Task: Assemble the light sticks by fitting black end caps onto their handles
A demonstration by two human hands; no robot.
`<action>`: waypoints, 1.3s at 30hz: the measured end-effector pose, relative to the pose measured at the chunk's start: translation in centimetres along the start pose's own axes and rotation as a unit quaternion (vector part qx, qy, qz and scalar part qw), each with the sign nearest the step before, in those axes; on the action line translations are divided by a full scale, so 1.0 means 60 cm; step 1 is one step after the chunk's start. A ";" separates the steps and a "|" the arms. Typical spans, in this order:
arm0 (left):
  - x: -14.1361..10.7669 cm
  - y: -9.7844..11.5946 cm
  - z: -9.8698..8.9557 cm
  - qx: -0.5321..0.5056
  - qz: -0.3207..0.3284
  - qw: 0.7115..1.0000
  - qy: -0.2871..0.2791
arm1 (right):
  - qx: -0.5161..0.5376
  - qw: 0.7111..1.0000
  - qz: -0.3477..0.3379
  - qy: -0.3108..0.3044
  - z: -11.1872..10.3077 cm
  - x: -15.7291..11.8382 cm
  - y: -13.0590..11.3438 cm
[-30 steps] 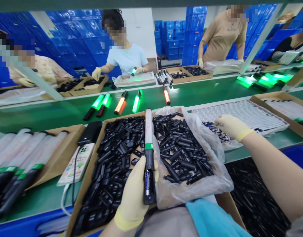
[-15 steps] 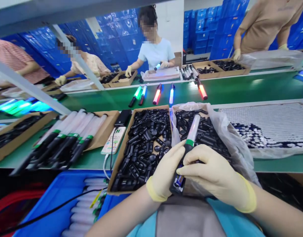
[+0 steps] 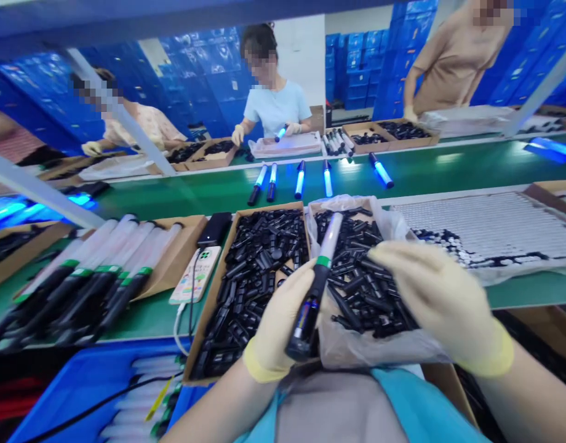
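Note:
My left hand (image 3: pixel 281 314) is closed around the black handle of a light stick (image 3: pixel 316 286). The stick has a translucent tube and a green ring, and tilts up and away from me. In its handle a battery slot is uncovered, showing dark blue batteries. My right hand (image 3: pixel 437 301), blurred, is apart from the stick with its fingers stretched out and nothing visible in them. Below its fingertips is a plastic-lined box (image 3: pixel 379 341) of black parts. Left of this, a cardboard box (image 3: pixel 239 212) holds more small black plastic pieces. Both hands wear pale yellow gloves.
Several light sticks (image 3: pixel 98 271) lie in a pile on the left, beside a phone (image 3: pixel 196 275) with a cable. A batch of batteries (image 3: pixel 477 224) fills a tray at right. Lit sticks (image 3: pixel 300 179) rest on the green belt (image 3: pixel 209 191). Co-workers (image 3: pixel 277 101) sit or stand opposite.
My right hand has let go of the light stick and moved right. My left hand still holds it. The view has shifted, and the sticks on the belt went from mixed colours to blue.

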State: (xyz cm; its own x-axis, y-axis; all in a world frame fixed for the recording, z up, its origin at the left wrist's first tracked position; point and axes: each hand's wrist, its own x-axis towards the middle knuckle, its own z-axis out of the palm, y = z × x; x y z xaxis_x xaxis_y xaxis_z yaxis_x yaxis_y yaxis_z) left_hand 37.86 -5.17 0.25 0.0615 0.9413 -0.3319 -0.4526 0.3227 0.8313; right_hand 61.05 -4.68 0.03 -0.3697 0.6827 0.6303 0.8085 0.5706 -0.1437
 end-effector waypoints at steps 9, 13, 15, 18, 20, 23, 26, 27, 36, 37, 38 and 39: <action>0.007 0.024 -0.048 0.028 0.011 0.999 -0.030 | -0.206 0.889 0.280 -0.299 0.046 -0.038 0.296; 0.001 0.025 -0.043 0.064 0.031 0.997 -0.020 | -0.231 0.882 0.258 -0.319 0.068 -0.040 0.293; -0.003 0.025 -0.041 0.061 0.035 0.997 -0.013 | -0.238 0.884 0.250 -0.316 0.054 -0.037 0.288; -0.007 0.025 -0.040 0.045 0.029 0.999 -0.006 | -0.252 0.889 0.252 -0.286 0.012 -0.027 0.261; -0.007 0.026 -0.038 0.041 0.024 0.999 0.006 | -0.242 0.912 0.242 -0.224 -0.017 -0.015 0.214; 0.001 0.023 -0.035 0.055 0.028 0.998 -0.008 | -0.071 0.989 0.111 -0.068 -0.039 0.011 0.093; 0.009 0.013 -0.040 0.097 0.037 0.993 -0.062 | 0.119 0.988 -0.068 -0.065 -0.024 0.045 -0.032; 0.010 0.009 -0.044 0.113 0.043 0.990 -0.076 | 0.149 0.980 -0.106 -0.079 -0.014 0.056 -0.064; -0.005 0.002 -0.107 0.212 0.107 0.967 -0.093 | 0.262 0.928 -0.231 -0.130 0.077 0.084 -0.143; -0.006 0.003 -0.110 0.197 0.101 0.971 -0.089 | 0.239 0.932 -0.240 -0.127 0.084 0.079 -0.150; -0.007 0.004 -0.114 0.183 0.096 0.975 -0.082 | 0.210 0.938 -0.246 -0.125 0.090 0.073 -0.160; -0.008 0.005 -0.117 0.170 0.094 0.979 -0.069 | 0.179 0.944 -0.244 -0.127 0.095 0.066 -0.170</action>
State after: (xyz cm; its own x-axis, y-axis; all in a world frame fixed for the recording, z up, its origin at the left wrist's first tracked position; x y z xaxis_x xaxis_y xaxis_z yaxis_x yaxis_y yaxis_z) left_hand 31.45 -6.24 -2.49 0.1356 0.9840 -0.1158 -0.1462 0.1354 0.9799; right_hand 48.73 -5.21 -0.34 -0.7938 0.3594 0.4906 0.3228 0.9327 -0.1609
